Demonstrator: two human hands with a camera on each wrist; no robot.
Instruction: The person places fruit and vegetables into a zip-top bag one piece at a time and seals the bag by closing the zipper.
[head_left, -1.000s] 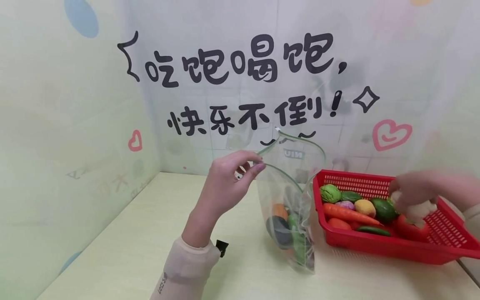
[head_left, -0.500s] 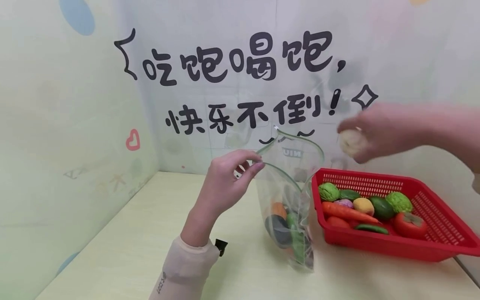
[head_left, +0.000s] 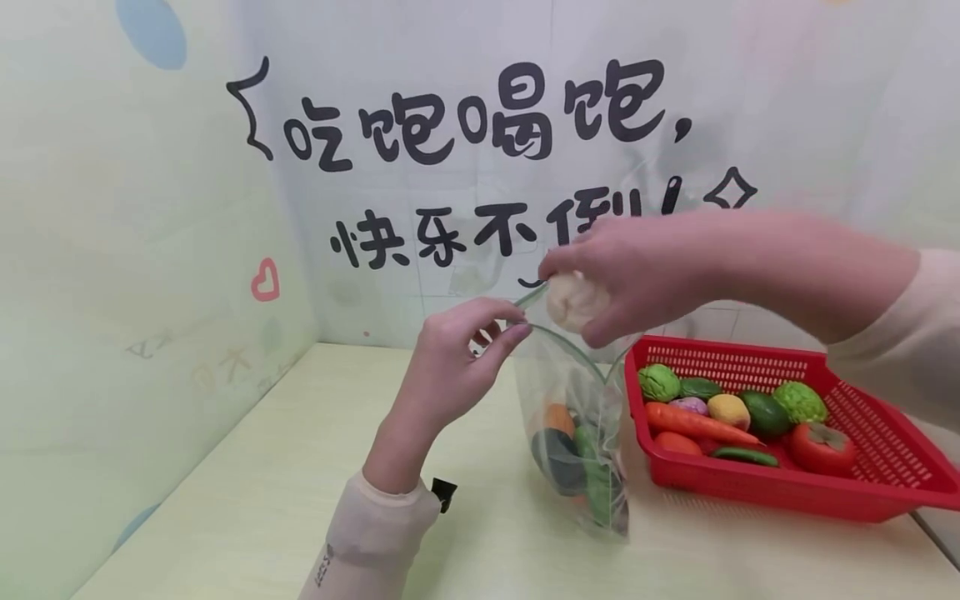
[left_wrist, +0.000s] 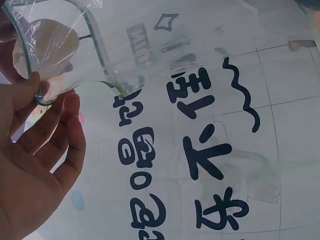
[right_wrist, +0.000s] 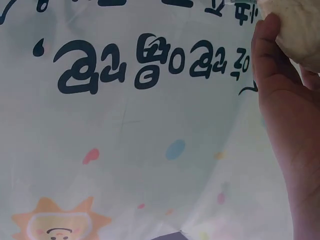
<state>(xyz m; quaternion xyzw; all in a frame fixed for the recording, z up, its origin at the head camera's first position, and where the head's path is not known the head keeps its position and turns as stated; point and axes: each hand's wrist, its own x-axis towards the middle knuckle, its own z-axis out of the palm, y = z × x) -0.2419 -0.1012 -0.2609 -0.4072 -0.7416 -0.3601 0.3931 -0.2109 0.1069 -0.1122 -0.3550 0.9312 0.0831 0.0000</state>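
My left hand (head_left: 457, 358) pinches the green-edged rim of a clear zip bag (head_left: 534, 375) between thumb and fingertips. The bag stands on the table with its mouth spread; through its side show a dark purple-black rounded vegetable (head_left: 558, 462), a long green one (head_left: 597, 487) and an orange piece (head_left: 558, 419). At the bag's mouth, my right hand (head_left: 645, 262) grips a cream-white, lumpy round vegetable (head_left: 573, 302) with fingers curled over it. In the left wrist view that pale vegetable (left_wrist: 52, 42) shows through the clear plastic; the right wrist view catches only part of it (right_wrist: 295, 30).
Right of the bag stands a red plastic basket (head_left: 757, 492). It holds a carrot (head_left: 697, 423), a persimmon (head_left: 822, 448), a green pepper (head_left: 745, 456), an avocado (head_left: 763, 414), leafy green heads (head_left: 800, 403) and more produce. A printed wall (head_left: 420, 50) rises behind the table (head_left: 315, 500).
My right hand lifts the cream-white vegetable out of the red basket and carries it left to the bag's mouth. The left hand keeps its pinch on the rim.
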